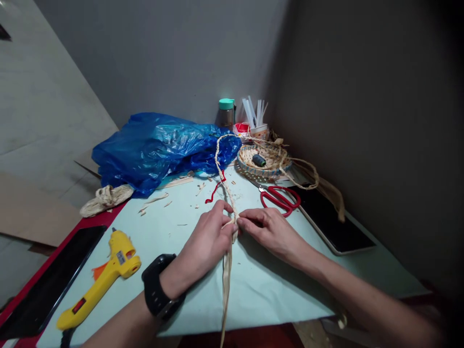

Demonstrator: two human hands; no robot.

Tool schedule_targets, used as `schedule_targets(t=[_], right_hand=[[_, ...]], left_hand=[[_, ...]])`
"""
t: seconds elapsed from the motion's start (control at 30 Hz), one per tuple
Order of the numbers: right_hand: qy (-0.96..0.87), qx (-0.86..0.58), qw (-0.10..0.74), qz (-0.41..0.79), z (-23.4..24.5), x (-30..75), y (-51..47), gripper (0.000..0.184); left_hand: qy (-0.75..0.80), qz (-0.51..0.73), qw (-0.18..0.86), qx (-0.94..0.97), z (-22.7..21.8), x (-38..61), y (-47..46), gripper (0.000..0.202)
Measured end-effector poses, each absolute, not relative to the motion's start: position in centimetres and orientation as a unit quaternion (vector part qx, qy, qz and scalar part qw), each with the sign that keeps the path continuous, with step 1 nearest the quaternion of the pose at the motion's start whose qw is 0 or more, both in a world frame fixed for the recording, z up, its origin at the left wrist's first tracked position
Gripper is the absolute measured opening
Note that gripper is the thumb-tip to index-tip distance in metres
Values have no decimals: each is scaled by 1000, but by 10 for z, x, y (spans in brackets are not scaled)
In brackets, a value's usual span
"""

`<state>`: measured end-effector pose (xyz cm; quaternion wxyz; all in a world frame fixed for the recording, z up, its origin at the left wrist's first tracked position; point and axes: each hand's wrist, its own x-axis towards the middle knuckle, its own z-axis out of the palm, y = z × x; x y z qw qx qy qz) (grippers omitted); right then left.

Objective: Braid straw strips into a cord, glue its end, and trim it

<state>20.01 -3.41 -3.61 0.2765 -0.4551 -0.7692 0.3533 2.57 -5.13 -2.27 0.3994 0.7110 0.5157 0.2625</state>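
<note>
Both hands meet at the middle of the table on a braided cord (229,194) of pale dried plant fibre. My left hand (213,233), with a black watch (162,286) on its wrist, pinches the cord from the left. From the right, my right hand (270,231) pinches it at the same spot with thumb and forefinger. Loose flat fibre strands (226,280) hang from the pinch toward the table's front edge. Beyond the hands the cord runs up and curves toward a shallow woven basket (246,169). A red twisted strip (213,193) lies against the cord.
Red-handled scissors (281,199) and a dark tablet (335,222) lie to the right. On the left are a yellow glue gun (105,280), a black flat device (54,278) and a fibre bundle (106,200). Behind stand a blue plastic bag (155,145), a jar (226,116) and a cup of white sticks (258,130).
</note>
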Motion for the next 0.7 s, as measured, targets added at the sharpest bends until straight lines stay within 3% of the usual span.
schedule_targets(t=[0.07,0.17,0.43,0.57,0.7], right_hand=[[-762,-464,286,350,-39,200,-34,33],[-758,-471,292,342,-42,200,-37,31],[-769,-442,284,363,-40,201,-38,34],[-762,-416,272,416,-39,204,-35,33],[-748,-405,264,456,-39,204,-35,34]], left_hand=[[532,225,308,756,-16,25,-54,10],[554,175,206,787,-5,26,-58,25],[531,58,142,833,-5,47,-86,28],[499,-23,15,866,-20,61,-101,50],[459,-39,-85,884,-30,70,-108,44]])
